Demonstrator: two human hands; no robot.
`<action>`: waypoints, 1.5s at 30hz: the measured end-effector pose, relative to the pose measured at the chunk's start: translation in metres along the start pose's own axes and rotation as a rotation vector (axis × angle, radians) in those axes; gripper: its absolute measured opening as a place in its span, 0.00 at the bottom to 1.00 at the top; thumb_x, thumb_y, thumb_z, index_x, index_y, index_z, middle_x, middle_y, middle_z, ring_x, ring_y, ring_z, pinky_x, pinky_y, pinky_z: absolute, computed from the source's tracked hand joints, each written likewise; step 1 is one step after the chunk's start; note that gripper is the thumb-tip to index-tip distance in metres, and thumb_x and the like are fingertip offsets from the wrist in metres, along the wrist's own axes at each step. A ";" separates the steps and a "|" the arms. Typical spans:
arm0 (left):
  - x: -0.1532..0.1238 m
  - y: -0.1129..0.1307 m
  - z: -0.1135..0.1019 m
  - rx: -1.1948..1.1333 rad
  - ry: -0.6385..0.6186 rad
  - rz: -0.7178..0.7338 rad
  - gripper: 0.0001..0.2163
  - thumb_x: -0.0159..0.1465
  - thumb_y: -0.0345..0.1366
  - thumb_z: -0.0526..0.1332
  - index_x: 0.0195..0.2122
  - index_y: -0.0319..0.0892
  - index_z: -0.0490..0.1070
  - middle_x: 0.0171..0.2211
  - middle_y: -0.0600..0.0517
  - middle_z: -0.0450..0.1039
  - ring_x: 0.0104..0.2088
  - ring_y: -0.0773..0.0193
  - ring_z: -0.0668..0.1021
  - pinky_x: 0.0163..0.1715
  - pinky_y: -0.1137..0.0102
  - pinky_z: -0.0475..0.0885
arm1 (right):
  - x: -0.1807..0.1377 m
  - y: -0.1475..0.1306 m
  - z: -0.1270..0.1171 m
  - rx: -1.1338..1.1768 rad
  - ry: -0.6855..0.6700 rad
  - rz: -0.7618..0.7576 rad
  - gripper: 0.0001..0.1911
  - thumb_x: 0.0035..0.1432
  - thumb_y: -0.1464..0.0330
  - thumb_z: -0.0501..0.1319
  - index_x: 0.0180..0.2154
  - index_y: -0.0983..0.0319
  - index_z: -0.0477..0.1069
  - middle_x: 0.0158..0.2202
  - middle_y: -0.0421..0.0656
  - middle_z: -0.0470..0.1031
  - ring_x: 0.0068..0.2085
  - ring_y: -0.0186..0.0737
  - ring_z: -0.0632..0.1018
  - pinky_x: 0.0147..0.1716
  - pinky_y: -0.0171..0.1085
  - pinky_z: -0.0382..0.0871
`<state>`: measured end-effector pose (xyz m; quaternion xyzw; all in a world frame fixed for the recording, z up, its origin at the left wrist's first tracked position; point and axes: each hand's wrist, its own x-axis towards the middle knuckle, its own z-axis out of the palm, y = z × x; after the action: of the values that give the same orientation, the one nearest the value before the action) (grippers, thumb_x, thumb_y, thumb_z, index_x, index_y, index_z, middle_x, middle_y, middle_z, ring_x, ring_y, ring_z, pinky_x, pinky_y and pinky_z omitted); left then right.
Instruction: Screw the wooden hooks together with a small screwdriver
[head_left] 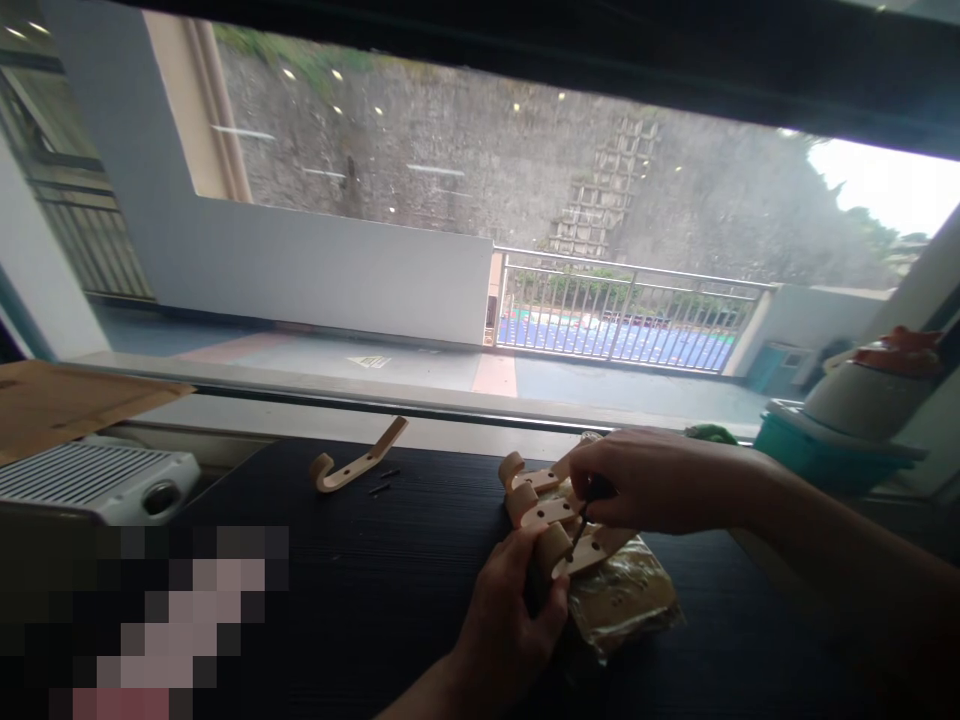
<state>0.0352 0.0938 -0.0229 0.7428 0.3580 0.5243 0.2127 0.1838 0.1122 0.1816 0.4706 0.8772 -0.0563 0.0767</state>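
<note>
Dark tabletop (360, 600) lies open leftward; left fingers (525, 560) clamp a wooden hook (559, 545), right fingers (600, 465) pinch a screw (581, 525).

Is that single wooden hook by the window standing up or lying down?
Lying down: the hook rests lengthwise on the black table, curled end left.

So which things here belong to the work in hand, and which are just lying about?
In hand: left hand gripping the stacked wooden hooks; right hand pinching a thin dark piece against them; plastic bag underneath.
Lying about: single hook and loose screws further left; white heater; cardboard; teal tub.
</note>
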 end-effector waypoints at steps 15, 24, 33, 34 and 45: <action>-0.001 0.001 -0.002 -0.037 -0.047 -0.031 0.21 0.59 0.30 0.59 0.52 0.49 0.56 0.47 0.51 0.72 0.47 0.59 0.75 0.50 0.63 0.70 | -0.006 0.002 -0.002 0.004 0.023 0.029 0.10 0.54 0.60 0.56 0.36 0.56 0.71 0.29 0.38 0.73 0.28 0.35 0.69 0.25 0.33 0.56; 0.002 0.009 -0.006 -0.054 -0.079 -0.070 0.19 0.59 0.29 0.58 0.50 0.48 0.59 0.46 0.52 0.72 0.45 0.60 0.76 0.47 0.65 0.71 | -0.001 0.005 0.005 0.031 0.063 0.015 0.11 0.56 0.60 0.54 0.33 0.58 0.71 0.27 0.38 0.72 0.26 0.33 0.67 0.23 0.32 0.55; 0.000 0.004 -0.003 -0.039 -0.053 -0.048 0.20 0.60 0.30 0.59 0.52 0.48 0.57 0.47 0.50 0.72 0.47 0.59 0.76 0.48 0.63 0.71 | -0.006 0.007 -0.001 0.055 0.045 -0.011 0.11 0.55 0.61 0.56 0.37 0.55 0.75 0.28 0.38 0.75 0.29 0.35 0.71 0.29 0.33 0.59; 0.000 0.004 -0.003 -0.038 -0.054 -0.049 0.20 0.60 0.30 0.59 0.52 0.47 0.57 0.47 0.49 0.72 0.47 0.58 0.76 0.48 0.63 0.71 | -0.005 0.008 0.000 0.074 0.036 -0.019 0.11 0.55 0.62 0.56 0.37 0.56 0.75 0.29 0.39 0.75 0.29 0.35 0.71 0.30 0.33 0.60; 0.001 0.006 -0.005 -0.075 -0.081 -0.060 0.19 0.60 0.29 0.58 0.52 0.46 0.57 0.49 0.48 0.71 0.49 0.58 0.74 0.51 0.62 0.69 | -0.008 0.012 0.002 0.122 0.023 0.004 0.11 0.54 0.63 0.57 0.38 0.56 0.76 0.29 0.40 0.75 0.30 0.36 0.72 0.32 0.33 0.62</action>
<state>0.0330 0.0905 -0.0160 0.7439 0.3514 0.5001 0.2702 0.1983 0.1115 0.1806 0.4768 0.8720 -0.1041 0.0377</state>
